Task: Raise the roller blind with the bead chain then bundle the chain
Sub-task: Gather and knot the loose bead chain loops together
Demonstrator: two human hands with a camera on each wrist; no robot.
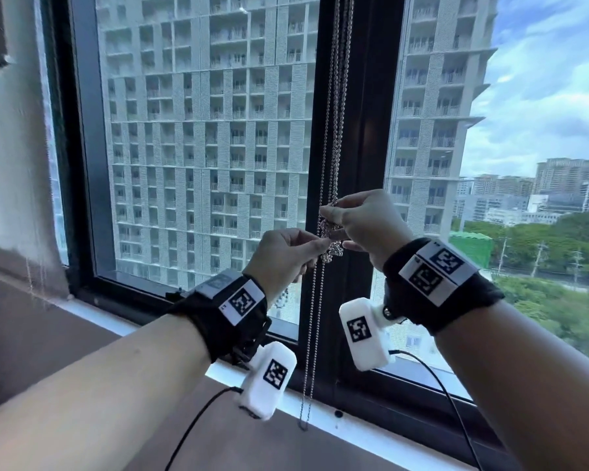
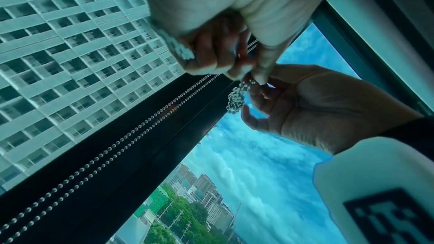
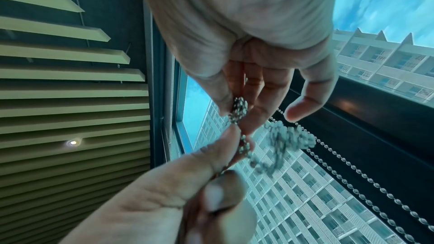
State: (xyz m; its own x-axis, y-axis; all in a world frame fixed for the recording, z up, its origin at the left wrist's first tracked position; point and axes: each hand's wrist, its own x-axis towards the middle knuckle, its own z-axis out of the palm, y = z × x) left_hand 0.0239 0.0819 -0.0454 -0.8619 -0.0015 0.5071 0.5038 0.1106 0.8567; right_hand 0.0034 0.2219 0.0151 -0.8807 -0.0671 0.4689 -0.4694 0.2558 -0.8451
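Observation:
A silver bead chain [image 1: 335, 96] hangs in front of the dark window mullion [image 1: 368, 130], and its lower loop [image 1: 308, 368] reaches the sill. Part of it is gathered into a small bundle [image 1: 332, 248] at chest height. My left hand [image 1: 315, 246] pinches the bundle from the left, and my right hand [image 1: 334, 212] pinches the chain just above it. In the left wrist view, my left fingertips [image 2: 258, 76] hold the chain over the hanging clump [image 2: 236, 97], with the right hand [image 2: 305, 103] beside it. In the right wrist view, my right fingers [image 3: 225, 99] grip a wad of beads [image 3: 239, 108]. No blind covers the glass.
A white window sill [image 1: 371, 440] runs below the dark frame. A pale wall [image 1: 11, 164] stands at the left. Two loose chain strands [image 3: 352, 172] run along the mullion. A slatted ceiling with a spotlight [image 3: 73, 142] is overhead. Black cables [image 1: 198, 423] trail from the wrist cameras.

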